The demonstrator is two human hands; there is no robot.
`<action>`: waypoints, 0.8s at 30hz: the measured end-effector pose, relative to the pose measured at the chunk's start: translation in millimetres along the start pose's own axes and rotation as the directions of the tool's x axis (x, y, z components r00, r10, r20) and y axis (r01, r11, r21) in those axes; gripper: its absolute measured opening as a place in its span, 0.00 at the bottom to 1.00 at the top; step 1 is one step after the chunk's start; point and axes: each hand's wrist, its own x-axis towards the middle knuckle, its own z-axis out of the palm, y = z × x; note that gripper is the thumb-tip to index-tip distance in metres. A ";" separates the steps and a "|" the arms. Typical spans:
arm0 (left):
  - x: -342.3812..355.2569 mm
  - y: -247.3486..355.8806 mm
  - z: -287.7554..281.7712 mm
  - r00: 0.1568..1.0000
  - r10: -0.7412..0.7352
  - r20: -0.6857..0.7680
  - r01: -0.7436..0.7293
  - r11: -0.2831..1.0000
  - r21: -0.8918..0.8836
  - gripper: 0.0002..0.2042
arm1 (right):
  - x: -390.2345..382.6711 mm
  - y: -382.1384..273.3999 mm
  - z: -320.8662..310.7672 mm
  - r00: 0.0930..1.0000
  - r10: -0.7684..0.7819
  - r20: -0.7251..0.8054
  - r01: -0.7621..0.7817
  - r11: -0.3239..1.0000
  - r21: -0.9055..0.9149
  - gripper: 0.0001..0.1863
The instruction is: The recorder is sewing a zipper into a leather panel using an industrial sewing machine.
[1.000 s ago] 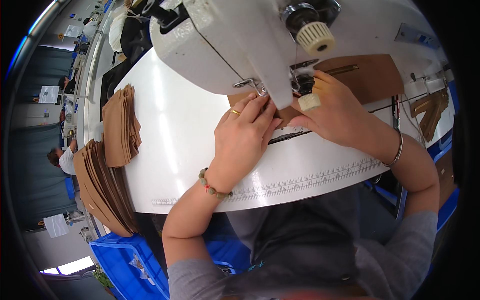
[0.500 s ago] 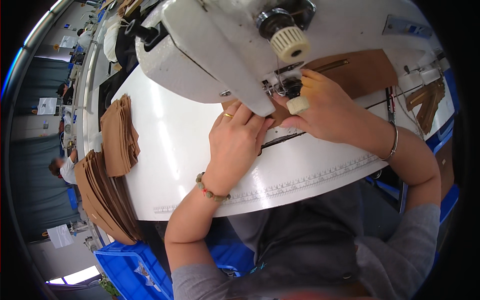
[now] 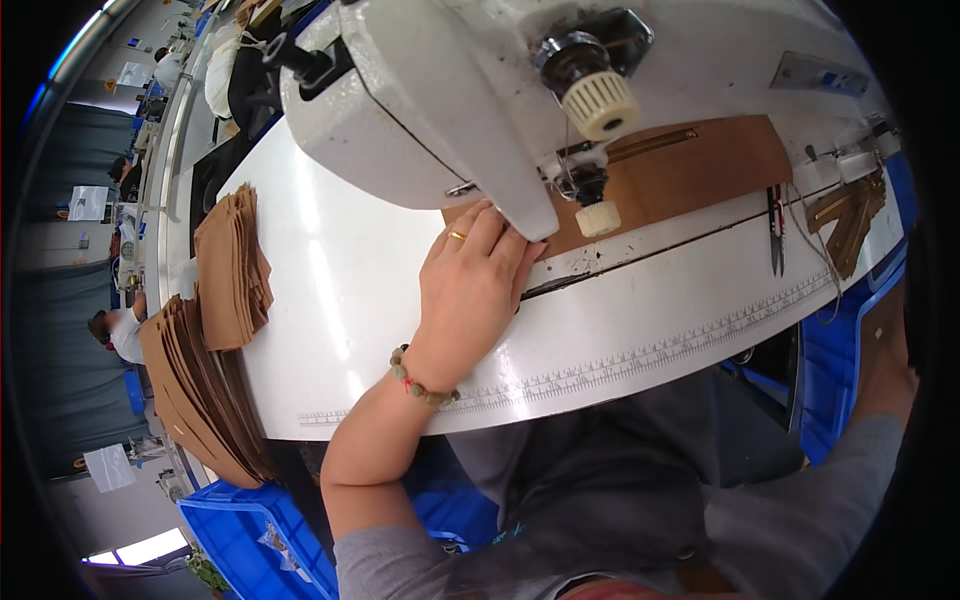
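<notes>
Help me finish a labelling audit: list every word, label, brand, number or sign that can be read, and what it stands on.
None can be quoted:
Ruler scale along the white table's edge: numbers too small.
Metal plate, upper right: blurred.
White paper sheets, far left: too small.
Light-blue marks on the dark garment: unreadable.

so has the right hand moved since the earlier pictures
Yes, rightward: it has left the brown piece by the sewing machine, and only the right forearm shows, beyond the white table.
</notes>
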 end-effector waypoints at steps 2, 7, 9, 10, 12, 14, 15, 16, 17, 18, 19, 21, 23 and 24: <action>-0.4 0.3 -0.5 1.000 -0.003 -0.003 0.003 1.000 0.013 0.14 | -29.9 11.5 5.7 0.994 0.068 0.091 -0.070 0.997 0.019 0.20; 0.8 0.2 -1.9 1.000 -0.001 -0.003 0.001 1.000 0.028 0.14 | -64.1 15.3 27.1 0.972 0.149 0.180 -0.163 0.984 0.070 0.19; -0.2 0.9 -1.9 1.000 -0.007 0.000 0.007 1.000 0.026 0.14 | -65.4 15.8 29.5 0.970 0.167 0.179 -0.183 0.980 0.081 0.19; -0.4 1.1 -1.9 1.000 -0.013 0.012 0.013 0.999 0.033 0.14 | -65.8 17.1 30.1 0.969 0.175 0.174 -0.193 0.977 0.087 0.19; 0.0 1.0 -2.3 1.000 -0.016 0.026 0.015 0.999 0.042 0.14 | -67.7 21.8 30.9 0.968 0.196 0.157 -0.211 0.973 0.090 0.18; 1.1 1.1 -3.1 1.000 0.004 0.020 -0.004 0.999 0.045 0.14 | -71.5 30.9 32.5 0.968 0.217 0.128 -0.229 0.970 0.087 0.18; 1.4 1.6 -3.6 1.000 0.005 0.029 -0.007 0.999 0.043 0.14 | -73.4 37.5 33.5 0.967 0.230 0.108 -0.239 0.967 0.084 0.18; 1.9 2.1 -4.1 1.000 0.011 0.018 -0.012 0.999 0.037 0.14 | -75.0 45.3 34.1 0.965 0.248 0.086 -0.255 0.963 0.081 0.18; 2.5 2.3 -4.6 1.000 0.017 0.005 -0.017 0.999 0.030 0.14 | -76.4 53.7 35.3 0.961 0.269 0.065 -0.274 0.958 0.080 0.18; 2.8 2.6 -4.9 1.000 0.018 0.008 -0.018 0.999 0.029 0.14 | -77.6 62.5 35.7 0.956 0.291 0.039 -0.294 0.953 0.078 0.18; 2.7 2.9 -5.0 1.000 0.010 0.007 -0.011 1.000 0.025 0.14 | -78.1 72.0 36.7 0.948 0.317 0.015 -0.317 0.945 0.076 0.17; 1.9 3.2 -4.2 1.000 -0.009 0.006 0.008 1.000 0.015 0.14 | -77.7 91.6 39.4 0.928 0.370 -0.030 -0.367 0.927 0.074 0.17; 1.9 1.9 -3.2 1.000 -0.001 0.000 0.001 0.999 0.043 0.14 | -77.2 109.6 41.6 0.906 0.417 -0.075 -0.412 0.908 0.074 0.17; 1.8 1.6 -2.6 1.000 -0.010 -0.003 0.010 0.999 0.043 0.14 | -77.7 117.3 42.8 0.895 0.437 -0.092 -0.430 0.899 0.079 0.17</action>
